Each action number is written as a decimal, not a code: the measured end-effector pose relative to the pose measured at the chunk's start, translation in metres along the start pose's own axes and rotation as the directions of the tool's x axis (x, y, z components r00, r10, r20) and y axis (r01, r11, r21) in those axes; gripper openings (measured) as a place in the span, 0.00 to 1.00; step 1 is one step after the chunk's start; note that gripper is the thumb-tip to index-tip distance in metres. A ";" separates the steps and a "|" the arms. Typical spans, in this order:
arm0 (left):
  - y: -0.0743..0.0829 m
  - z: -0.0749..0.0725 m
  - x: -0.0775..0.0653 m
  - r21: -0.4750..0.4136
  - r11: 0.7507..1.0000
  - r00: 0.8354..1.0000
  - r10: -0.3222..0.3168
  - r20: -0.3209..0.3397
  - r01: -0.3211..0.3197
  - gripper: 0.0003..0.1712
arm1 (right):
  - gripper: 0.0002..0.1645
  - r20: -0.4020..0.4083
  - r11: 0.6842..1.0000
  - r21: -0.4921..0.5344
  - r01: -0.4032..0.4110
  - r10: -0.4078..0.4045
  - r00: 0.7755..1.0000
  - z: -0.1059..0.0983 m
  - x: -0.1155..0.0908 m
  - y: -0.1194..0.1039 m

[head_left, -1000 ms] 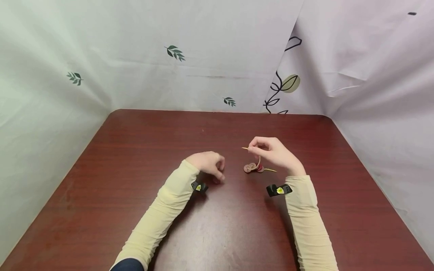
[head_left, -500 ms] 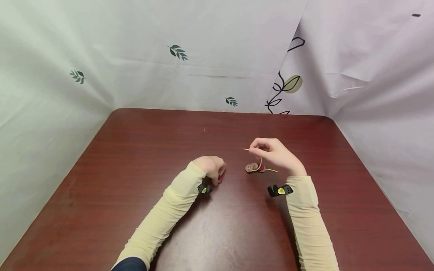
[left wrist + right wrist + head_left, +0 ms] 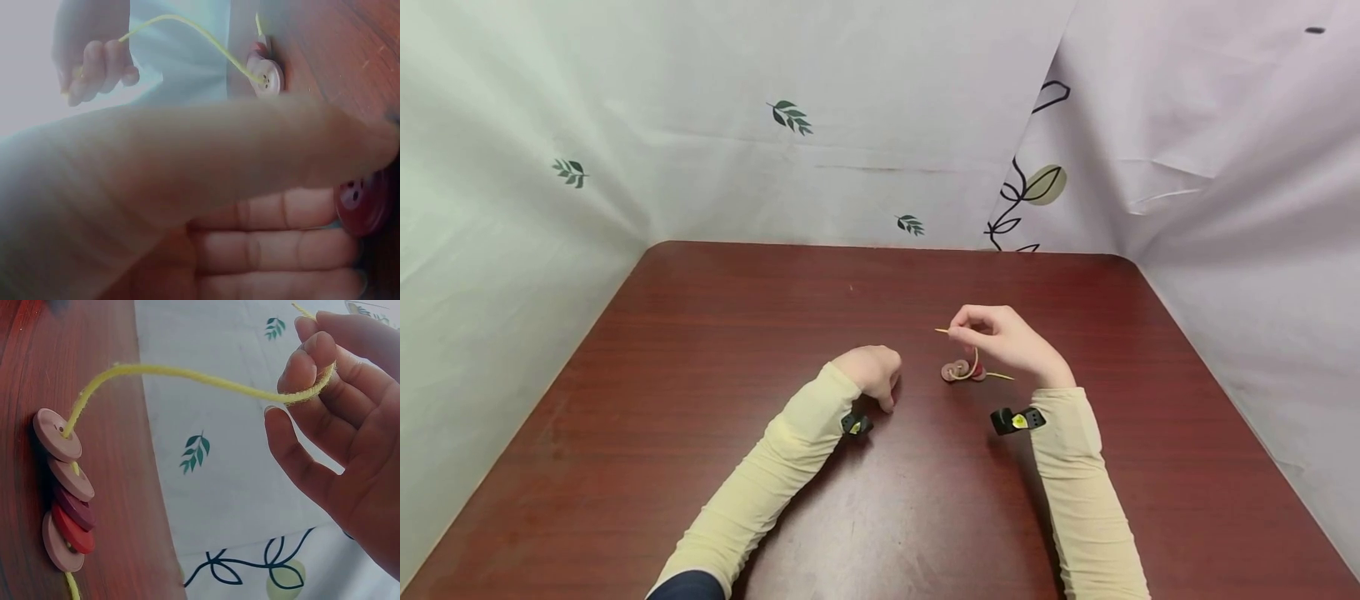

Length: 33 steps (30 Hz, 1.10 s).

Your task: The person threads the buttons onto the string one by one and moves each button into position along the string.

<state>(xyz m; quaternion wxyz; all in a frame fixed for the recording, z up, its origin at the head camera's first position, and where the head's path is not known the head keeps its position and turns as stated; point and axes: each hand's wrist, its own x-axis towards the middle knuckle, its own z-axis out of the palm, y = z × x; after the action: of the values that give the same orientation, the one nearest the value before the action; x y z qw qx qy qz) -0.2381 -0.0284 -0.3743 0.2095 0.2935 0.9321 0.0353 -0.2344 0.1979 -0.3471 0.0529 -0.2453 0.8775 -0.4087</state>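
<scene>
My left hand point(image 3: 871, 372) is low at the middle of the table, pinching a dark red button point(image 3: 362, 209) between thumb and fingertips. In the head view the hand hides nearly all of that button. Higher up and to the right, my right hand point(image 3: 1003, 335) pinches a yellow string point(image 3: 206, 378) close to its tip point(image 3: 942, 330), which sticks out to the left. From there the string curves down to several threaded buttons, overlapping in a row on the table: a pink button point(image 3: 50, 440) nearest the hand, then pink, purple, red point(image 3: 74, 528) and pink.
The dark reddish wooden table point(image 3: 760, 300) has rounded far corners. Whitish cloth point(image 3: 715, 175) printed with leaves hangs behind it and at both sides. The string's other end point(image 3: 1000, 376) trails right from the buttons. A black camera strap point(image 3: 1018, 421) sits at each wrist.
My left hand has come down and slightly right, its fingers closing on the dark red button. The right hand keeps its hold on the string, nearly still.
</scene>
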 end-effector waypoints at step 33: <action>-0.020 -0.020 0.002 -0.373 0.846 0.890 0.228 -0.395 -0.382 0.14 | 0.03 0.028 1.000 -0.004 0.009 -0.009 1.000 -0.002 -0.003 -0.006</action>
<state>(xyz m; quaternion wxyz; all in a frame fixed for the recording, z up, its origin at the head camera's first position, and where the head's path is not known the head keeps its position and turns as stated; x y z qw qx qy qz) -0.2585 -0.0427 -0.3608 0.0998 0.3744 0.8615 0.3281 -0.2298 0.1974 -0.3419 0.0630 -0.2550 0.8763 -0.4038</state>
